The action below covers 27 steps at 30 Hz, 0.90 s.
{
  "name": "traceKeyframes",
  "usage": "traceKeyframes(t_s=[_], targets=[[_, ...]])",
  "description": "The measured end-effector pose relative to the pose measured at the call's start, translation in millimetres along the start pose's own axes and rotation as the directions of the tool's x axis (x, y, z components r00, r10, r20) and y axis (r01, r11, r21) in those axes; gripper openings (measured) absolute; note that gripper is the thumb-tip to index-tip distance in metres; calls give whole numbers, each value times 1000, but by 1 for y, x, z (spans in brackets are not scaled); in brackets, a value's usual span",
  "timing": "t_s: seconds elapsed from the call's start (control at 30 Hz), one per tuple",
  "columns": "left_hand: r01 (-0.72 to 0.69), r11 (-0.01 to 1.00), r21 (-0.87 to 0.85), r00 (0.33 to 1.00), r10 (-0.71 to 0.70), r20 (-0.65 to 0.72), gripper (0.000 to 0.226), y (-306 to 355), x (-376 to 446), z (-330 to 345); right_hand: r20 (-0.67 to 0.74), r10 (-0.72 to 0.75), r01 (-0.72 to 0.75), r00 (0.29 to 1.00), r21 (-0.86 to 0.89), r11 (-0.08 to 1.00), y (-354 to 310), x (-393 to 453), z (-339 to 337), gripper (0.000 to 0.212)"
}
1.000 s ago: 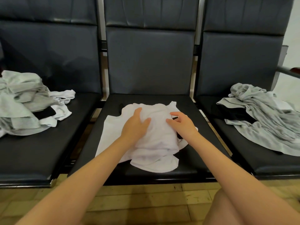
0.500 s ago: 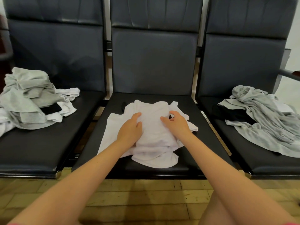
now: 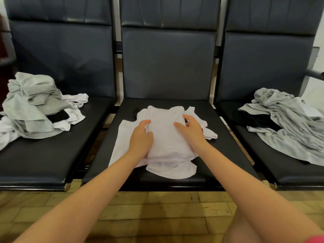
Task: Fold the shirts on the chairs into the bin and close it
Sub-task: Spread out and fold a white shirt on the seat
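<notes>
Head view, the only one I've got: my left hand lies on the white shirt at centre frame, thumb and fingers curled round the left edge of its folded part, gripping it. My right hand sits on the right side of the same fold, fingers spread and slightly bent, pressing down rather than pinching. The shirt rests on the middle chair, partly folded, one layer spreading toward the left. At left of frame, a heap of grey and white shirts on the left chair. At right, a grey shirt pile on the right chair. Wooden floor along the bottom.
</notes>
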<state>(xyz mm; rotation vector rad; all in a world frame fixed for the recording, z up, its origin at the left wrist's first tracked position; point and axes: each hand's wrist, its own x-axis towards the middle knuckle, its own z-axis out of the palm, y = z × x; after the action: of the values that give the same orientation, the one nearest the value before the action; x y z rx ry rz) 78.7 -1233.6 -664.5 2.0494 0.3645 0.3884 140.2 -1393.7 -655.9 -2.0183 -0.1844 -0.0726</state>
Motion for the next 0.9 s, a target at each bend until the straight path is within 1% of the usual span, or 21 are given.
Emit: traceKeyframes(t_s=[0.03,0.07,0.1,0.13,0.2,0.3,0.37,0.43,0.53,0.63,0.7,0.77,0.8,0.83,0.87,0.9], targets=[[-66,990,122,998,67,-6,43,-4,0,-1,16,-26,27,1000,-64,998,1,-1,0,53],[-106,973,207,994,110,-12,44,-7,0,-1,35,-44,48,998,-129,990,2,-1,1,54],[-139,953,268,988,150,-19,46,-10,1,0,51,-52,59,997,-168,984,3,-2,0,55],[-172,933,316,982,187,-19,47,-12,3,0,53,-58,66,997,-166,984,3,-1,-1,54],[-241,899,365,968,248,29,48,-13,6,1,6,-80,80,997,-82,993,0,-2,-5,48],[-344,833,433,938,319,133,48,-9,11,6,-125,-139,145,982,44,988,-11,-5,-20,40],[-379,820,429,925,342,165,49,-1,14,14,-149,-167,180,975,79,981,-18,-8,-31,39],[-382,851,360,923,330,198,49,8,15,23,-152,-146,160,978,82,984,-22,-10,-39,38],[-282,942,184,949,245,199,46,17,21,27,-145,-105,115,984,65,991,-22,-9,-45,41],[-157,987,41,984,153,95,40,15,22,9,-119,-100,107,988,50,993,-29,-7,-43,44],[-59,997,-50,998,60,25,35,7,22,-9,-91,-133,134,987,4,991,-39,-7,-39,47],[62,976,-209,997,-70,-35,32,1,24,-25,-61,-195,191,979,-74,979,-55,-10,-29,52],[137,945,-298,986,-158,-49,31,0,24,-33,-35,-231,225,972,-115,967,-64,-12,-23,54],[208,893,-400,969,-245,-42,31,-2,25,-38,13,-261,260,965,-142,955,-75,-15,-15,56],[272,827,-492,950,-311,2,31,-3,26,-43,91,-270,280,959,-126,952,-85,-18,-6,58],[304,772,-559,940,-339,44,32,-5,25,-47,194,-247,263,949,-61,963,-94,-22,3,59]])
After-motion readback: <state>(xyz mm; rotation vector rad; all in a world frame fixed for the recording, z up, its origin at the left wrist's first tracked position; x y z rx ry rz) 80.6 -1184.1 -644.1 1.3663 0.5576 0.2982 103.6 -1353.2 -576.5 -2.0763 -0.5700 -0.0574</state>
